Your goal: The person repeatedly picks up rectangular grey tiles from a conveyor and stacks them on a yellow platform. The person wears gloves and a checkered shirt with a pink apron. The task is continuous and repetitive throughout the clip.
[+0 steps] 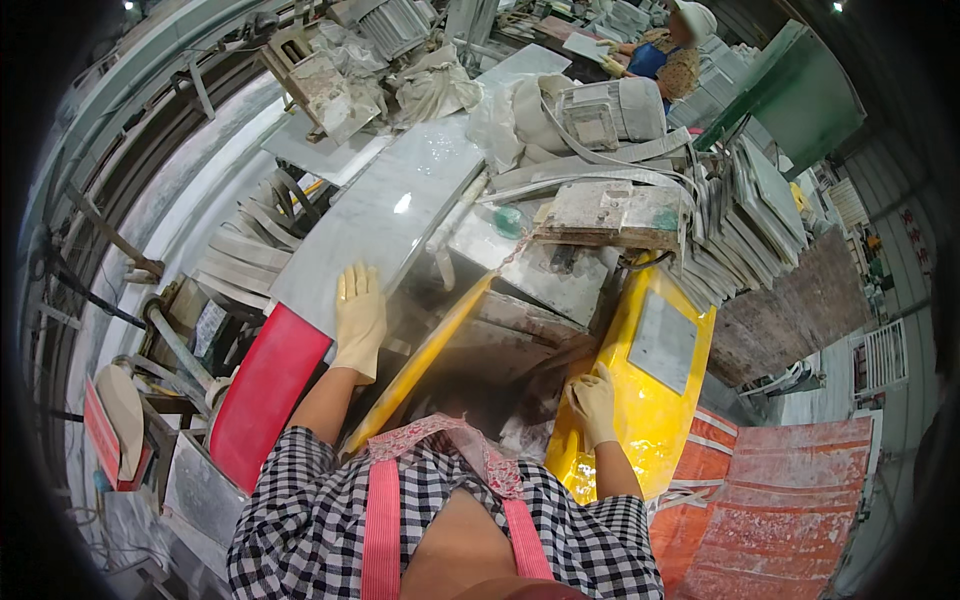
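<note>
Left of a wet yellow ledge point(625, 430), a worker's gloved left hand point(359, 322) lies open and flat on a long gray stone slab point(385, 205), gripping nothing, while the gloved right hand point(593, 403) rests fingers-curled on the ledge, any grip impossible to tell. Good handling likely calls for even palm pressure, fingertips kept inside the slab's edge. Counted: one slab, one red panel point(265, 400) at its near end, one veined gray tile point(663, 342) atop the ledge, one yellow bar point(425, 364) left of it.
</note>
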`<action>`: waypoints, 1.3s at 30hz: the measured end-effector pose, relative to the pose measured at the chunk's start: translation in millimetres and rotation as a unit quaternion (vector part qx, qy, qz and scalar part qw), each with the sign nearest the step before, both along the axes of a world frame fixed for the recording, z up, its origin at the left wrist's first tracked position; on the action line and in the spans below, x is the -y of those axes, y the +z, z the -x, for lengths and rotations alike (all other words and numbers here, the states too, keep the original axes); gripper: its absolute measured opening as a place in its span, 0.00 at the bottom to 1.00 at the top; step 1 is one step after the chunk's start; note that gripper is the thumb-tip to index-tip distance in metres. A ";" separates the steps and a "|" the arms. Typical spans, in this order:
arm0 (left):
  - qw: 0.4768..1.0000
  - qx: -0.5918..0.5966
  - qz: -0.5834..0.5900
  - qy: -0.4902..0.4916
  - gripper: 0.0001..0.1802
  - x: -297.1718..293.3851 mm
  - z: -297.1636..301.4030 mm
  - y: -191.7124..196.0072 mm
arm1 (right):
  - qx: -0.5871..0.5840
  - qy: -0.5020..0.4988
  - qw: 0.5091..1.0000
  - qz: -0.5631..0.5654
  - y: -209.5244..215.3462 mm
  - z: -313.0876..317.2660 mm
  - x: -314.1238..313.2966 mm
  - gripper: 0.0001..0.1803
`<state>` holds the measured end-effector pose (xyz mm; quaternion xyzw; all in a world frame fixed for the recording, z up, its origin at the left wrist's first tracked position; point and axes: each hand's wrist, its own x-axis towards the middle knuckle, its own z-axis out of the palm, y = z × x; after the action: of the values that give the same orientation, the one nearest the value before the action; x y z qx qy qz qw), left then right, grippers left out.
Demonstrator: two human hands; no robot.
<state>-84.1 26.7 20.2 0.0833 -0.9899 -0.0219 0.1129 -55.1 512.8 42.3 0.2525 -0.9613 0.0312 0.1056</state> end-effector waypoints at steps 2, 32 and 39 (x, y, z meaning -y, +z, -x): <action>1.000 -0.008 -0.004 -0.003 0.32 1.7 2.4 -1.3 | -0.014 0.010 1.000 -0.008 3.9 0.1 2.0 0.12; 0.998 0.056 -0.015 -0.019 0.31 3.5 -59.0 26.4 | 0.020 0.001 1.000 0.013 8.8 -1.1 4.3 0.11; 0.999 0.043 -0.011 -0.025 0.31 3.0 -58.9 24.7 | 0.015 -0.001 1.000 -0.006 1.5 1.4 -0.9 0.10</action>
<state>-25.2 23.7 44.9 0.0608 -0.9953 -0.0321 0.0686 -56.5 513.7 43.7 0.2520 -0.9631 0.0292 0.0895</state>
